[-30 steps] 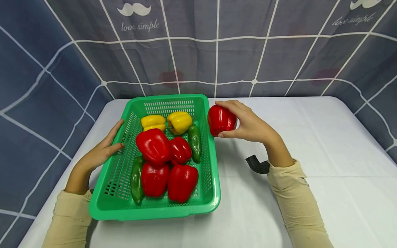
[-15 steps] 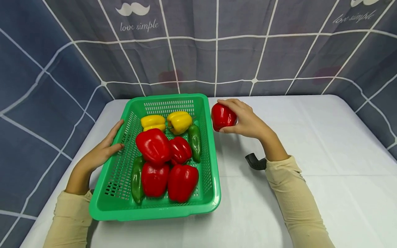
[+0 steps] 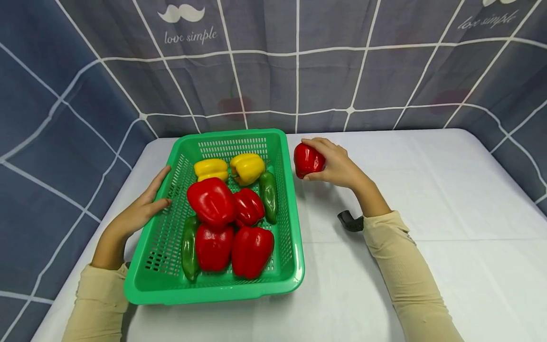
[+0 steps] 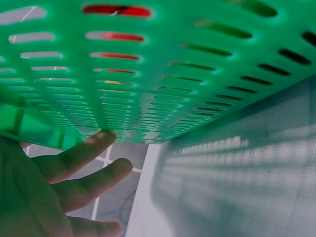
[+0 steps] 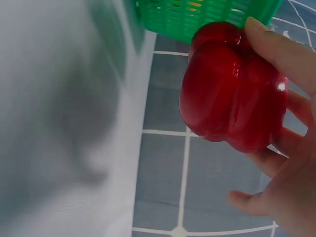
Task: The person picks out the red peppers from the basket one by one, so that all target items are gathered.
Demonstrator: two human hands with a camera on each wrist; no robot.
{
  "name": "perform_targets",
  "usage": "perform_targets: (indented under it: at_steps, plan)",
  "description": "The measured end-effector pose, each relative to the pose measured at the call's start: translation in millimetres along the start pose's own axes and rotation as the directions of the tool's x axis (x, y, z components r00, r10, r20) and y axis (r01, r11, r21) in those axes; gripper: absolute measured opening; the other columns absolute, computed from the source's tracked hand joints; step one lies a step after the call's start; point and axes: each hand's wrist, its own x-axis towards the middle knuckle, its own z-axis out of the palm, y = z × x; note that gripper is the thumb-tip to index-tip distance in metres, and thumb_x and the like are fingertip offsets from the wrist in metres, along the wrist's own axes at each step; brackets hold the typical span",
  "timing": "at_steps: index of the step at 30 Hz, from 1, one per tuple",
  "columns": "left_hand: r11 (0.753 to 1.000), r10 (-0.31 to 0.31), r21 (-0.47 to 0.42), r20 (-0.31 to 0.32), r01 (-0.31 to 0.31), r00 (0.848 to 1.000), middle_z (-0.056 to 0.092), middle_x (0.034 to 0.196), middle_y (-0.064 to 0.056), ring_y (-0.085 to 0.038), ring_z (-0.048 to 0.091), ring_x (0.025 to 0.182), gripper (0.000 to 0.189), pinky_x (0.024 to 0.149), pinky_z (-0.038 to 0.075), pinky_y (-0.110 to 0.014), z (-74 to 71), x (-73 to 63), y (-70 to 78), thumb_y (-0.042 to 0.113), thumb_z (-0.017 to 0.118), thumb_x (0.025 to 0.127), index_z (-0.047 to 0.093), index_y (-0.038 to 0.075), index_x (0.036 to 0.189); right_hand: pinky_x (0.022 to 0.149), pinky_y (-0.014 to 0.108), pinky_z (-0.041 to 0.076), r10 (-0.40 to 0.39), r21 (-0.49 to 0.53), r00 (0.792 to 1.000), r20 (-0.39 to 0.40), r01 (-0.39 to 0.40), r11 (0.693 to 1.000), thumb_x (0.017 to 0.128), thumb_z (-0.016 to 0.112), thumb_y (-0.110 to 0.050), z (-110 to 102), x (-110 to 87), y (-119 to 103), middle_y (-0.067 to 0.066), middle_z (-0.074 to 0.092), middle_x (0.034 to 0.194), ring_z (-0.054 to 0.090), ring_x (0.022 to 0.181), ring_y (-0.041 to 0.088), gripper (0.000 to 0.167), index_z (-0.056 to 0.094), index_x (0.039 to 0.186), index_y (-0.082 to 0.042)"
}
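A green slotted plastic basket (image 3: 215,293) stands on the white table. In it lie several red bell peppers (image 3: 252,251), two yellow bell peppers (image 3: 248,169) and two green chili peppers (image 3: 268,197). My left hand (image 3: 138,211) rests at the basket's left rim, thumb lying over it. The left wrist view shows straight, spread fingers (image 4: 94,190) outside the slotted wall, one fingertip right at it. My right hand (image 3: 335,164) grips another red bell pepper (image 3: 307,160) between thumb and fingers, just right of the basket's rim. The right wrist view shows this pepper (image 5: 229,94) above the table.
White cloth covers the table (image 3: 448,190). A grey curtain (image 3: 325,80) with white grid lines hangs behind and at both sides. A black strap end (image 3: 350,221) sticks out from the right cuff.
My right hand has moved the held red bell pepper slightly right, away from the basket's rim, and lower toward the table. The left hand and basket have hardly moved.
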Motion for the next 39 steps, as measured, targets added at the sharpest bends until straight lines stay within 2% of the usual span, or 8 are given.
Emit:
perform_targets:
  at_steps: [16,26,33,39]
  plan:
    - [1.000,-0.001,0.002,0.012,0.001,1.000,0.000,0.149,-0.024,0.004,0.036,0.106,0.072,0.077,0.043,-0.011,-1.0,-0.1,0.4,0.003,0.035,0.092,-0.008,0.018,0.147,0.098,0.060,0.020,0.056,-0.034,0.997,0.052,-0.054,0.998,0.066,0.079,-0.024,15.1,5.8,15.9,0.015,0.041,0.135,0.038,0.123,0.034,0.081,0.041,0.136,-0.015]
    - [1.000,-0.010,-0.005,0.005,0.010,1.000,-0.001,0.149,-0.023,0.002,0.035,0.106,0.072,0.078,0.041,-0.008,-0.8,0.5,0.7,0.002,0.035,0.091,-0.008,0.018,0.147,0.095,0.056,0.023,0.076,-0.052,0.987,0.141,-0.070,0.996,0.066,0.079,-0.025,23.7,7.4,21.0,0.015,0.041,0.134,0.039,0.122,0.035,0.084,0.038,0.138,-0.014]
    - [1.000,-0.018,-0.013,0.004,0.018,1.000,0.000,0.148,-0.024,0.002,0.036,0.105,0.073,0.077,0.042,-0.010,-0.8,0.6,2.0,0.002,0.035,0.091,-0.008,0.017,0.147,0.095,0.056,0.024,0.078,-0.063,0.985,0.151,-0.069,0.996,0.066,0.079,-0.025,24.7,8.2,21.7,0.014,0.040,0.135,0.038,0.124,0.033,0.084,0.037,0.139,-0.014]
    - [1.000,-0.015,-0.014,0.000,0.015,1.000,-0.002,0.149,-0.022,0.002,0.030,0.109,0.073,0.081,0.036,-0.006,0.3,0.5,2.3,0.002,0.035,0.091,-0.008,0.018,0.147,0.098,0.061,0.017,0.095,-0.066,0.983,0.155,-0.086,0.994,0.067,0.079,-0.027,23.6,7.2,20.1,0.013,0.039,0.137,0.037,0.125,0.032,0.084,0.037,0.139,-0.016]
